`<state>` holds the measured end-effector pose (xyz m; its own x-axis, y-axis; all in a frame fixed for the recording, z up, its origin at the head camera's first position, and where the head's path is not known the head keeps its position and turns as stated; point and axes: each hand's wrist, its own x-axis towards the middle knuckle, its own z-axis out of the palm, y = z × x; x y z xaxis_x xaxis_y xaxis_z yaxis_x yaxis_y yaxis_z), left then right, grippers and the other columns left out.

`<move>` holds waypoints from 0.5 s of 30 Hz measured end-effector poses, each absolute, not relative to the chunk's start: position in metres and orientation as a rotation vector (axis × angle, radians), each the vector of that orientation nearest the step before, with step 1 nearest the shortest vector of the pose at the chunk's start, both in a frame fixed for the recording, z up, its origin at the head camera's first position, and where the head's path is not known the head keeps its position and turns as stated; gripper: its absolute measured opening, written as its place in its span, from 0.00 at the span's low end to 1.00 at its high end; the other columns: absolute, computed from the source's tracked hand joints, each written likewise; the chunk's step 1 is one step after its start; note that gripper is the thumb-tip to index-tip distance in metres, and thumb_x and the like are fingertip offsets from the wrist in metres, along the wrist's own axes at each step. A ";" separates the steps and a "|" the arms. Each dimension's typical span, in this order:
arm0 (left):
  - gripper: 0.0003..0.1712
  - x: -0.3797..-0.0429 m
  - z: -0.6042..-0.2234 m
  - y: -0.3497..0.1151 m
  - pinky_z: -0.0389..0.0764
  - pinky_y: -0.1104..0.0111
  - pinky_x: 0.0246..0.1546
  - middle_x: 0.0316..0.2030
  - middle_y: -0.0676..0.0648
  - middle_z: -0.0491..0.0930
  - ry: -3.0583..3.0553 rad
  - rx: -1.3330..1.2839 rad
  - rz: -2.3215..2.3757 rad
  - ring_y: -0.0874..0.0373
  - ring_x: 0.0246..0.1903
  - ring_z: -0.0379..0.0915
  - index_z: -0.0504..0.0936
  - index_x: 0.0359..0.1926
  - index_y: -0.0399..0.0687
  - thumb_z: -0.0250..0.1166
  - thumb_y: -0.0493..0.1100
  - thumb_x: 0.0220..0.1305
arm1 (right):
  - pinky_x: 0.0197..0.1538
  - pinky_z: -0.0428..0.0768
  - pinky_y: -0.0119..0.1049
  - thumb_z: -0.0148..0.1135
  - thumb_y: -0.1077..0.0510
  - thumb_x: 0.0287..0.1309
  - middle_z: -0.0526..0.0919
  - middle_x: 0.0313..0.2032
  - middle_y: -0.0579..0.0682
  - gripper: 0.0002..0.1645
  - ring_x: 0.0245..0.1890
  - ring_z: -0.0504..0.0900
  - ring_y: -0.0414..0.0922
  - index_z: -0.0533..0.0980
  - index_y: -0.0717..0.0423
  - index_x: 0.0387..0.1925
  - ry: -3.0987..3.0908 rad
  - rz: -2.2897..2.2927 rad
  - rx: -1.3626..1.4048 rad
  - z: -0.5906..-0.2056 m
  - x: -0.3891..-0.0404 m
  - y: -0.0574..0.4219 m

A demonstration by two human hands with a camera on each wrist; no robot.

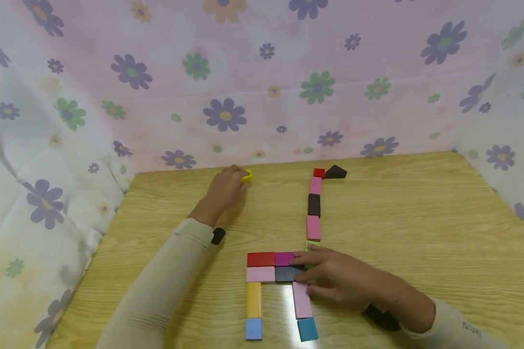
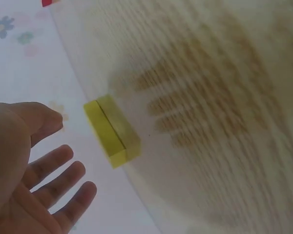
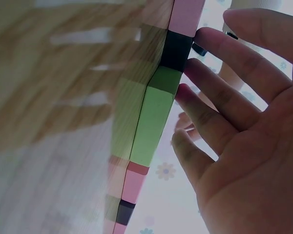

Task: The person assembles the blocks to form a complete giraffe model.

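Observation:
At the back of the table, my left hand [image 1: 228, 186] reaches close to a yellow block [image 2: 108, 130]. In the left wrist view its fingers are spread and a gap separates them from the block. My right hand [image 1: 342, 276] lies over a figure of flat-laid blocks, fingers extended. Its fingertips [image 3: 191, 68] are at the dark grey block [image 3: 178, 51] and the light green block [image 3: 155, 119], seemingly touching them. Beside these lie a magenta block [image 1: 284, 259], a red block [image 1: 260, 259] and pink blocks [image 1: 260, 274]. My right fingers partly hide the green and grey blocks in the head view.
A column of pink and dark blocks [image 1: 314, 204] runs back to a small red block [image 1: 319, 173] and a dark triangular block [image 1: 336, 172]. An orange block [image 1: 254, 299] and blue blocks [image 1: 253, 329] stand nearer me. Flowered cloth [image 1: 244, 87] encloses the wooden table [image 1: 419, 218].

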<state>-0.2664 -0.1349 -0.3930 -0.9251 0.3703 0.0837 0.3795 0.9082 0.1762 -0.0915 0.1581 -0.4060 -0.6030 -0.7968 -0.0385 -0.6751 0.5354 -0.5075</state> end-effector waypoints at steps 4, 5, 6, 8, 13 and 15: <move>0.25 -0.277 -0.397 -0.135 0.73 0.47 0.63 0.69 0.41 0.69 -3.112 -0.527 -0.306 0.41 0.67 0.67 0.73 0.69 0.47 0.60 0.43 0.73 | 0.67 0.68 0.60 0.61 0.50 0.68 0.75 0.66 0.40 0.16 0.71 0.68 0.56 0.83 0.38 0.55 2.514 -0.658 -1.237 -0.406 -0.091 0.157; 0.26 -0.279 -0.398 -0.135 0.72 0.47 0.64 0.70 0.41 0.68 -3.128 -0.516 -0.312 0.41 0.67 0.66 0.72 0.70 0.47 0.59 0.43 0.73 | 0.67 0.68 0.60 0.61 0.50 0.68 0.75 0.66 0.40 0.16 0.71 0.68 0.56 0.83 0.38 0.55 2.516 -0.656 -1.239 -0.406 -0.091 0.157; 0.26 -0.280 -0.398 -0.136 0.71 0.46 0.64 0.71 0.41 0.67 -3.140 -0.510 -0.308 0.41 0.68 0.65 0.71 0.70 0.48 0.59 0.43 0.73 | 0.67 0.68 0.60 0.61 0.50 0.68 0.75 0.66 0.40 0.16 0.71 0.68 0.56 0.83 0.38 0.55 2.516 -0.653 -1.238 -0.406 -0.091 0.157; 0.27 -0.282 -0.400 -0.136 0.70 0.45 0.65 0.72 0.41 0.66 -3.160 -0.502 -0.310 0.41 0.69 0.64 0.69 0.71 0.49 0.58 0.43 0.74 | 0.67 0.68 0.60 0.61 0.50 0.68 0.75 0.66 0.40 0.16 0.72 0.67 0.56 0.83 0.38 0.55 2.514 -0.651 -1.237 -0.405 -0.091 0.157; 0.26 -0.285 -0.403 -0.136 0.70 0.44 0.64 0.70 0.42 0.70 -3.157 -0.515 -0.325 0.41 0.67 0.67 0.70 0.71 0.51 0.57 0.43 0.75 | 0.67 0.69 0.60 0.60 0.49 0.69 0.74 0.67 0.40 0.16 0.72 0.66 0.58 0.82 0.37 0.56 2.508 -0.645 -1.215 -0.405 -0.091 0.157; 0.25 -0.287 -0.405 -0.136 0.73 0.45 0.61 0.67 0.43 0.74 -3.140 -0.524 -0.317 0.42 0.64 0.71 0.73 0.70 0.52 0.58 0.43 0.74 | 0.67 0.69 0.60 0.60 0.48 0.69 0.74 0.67 0.40 0.16 0.72 0.66 0.58 0.82 0.37 0.56 2.506 -0.644 -1.206 -0.405 -0.091 0.157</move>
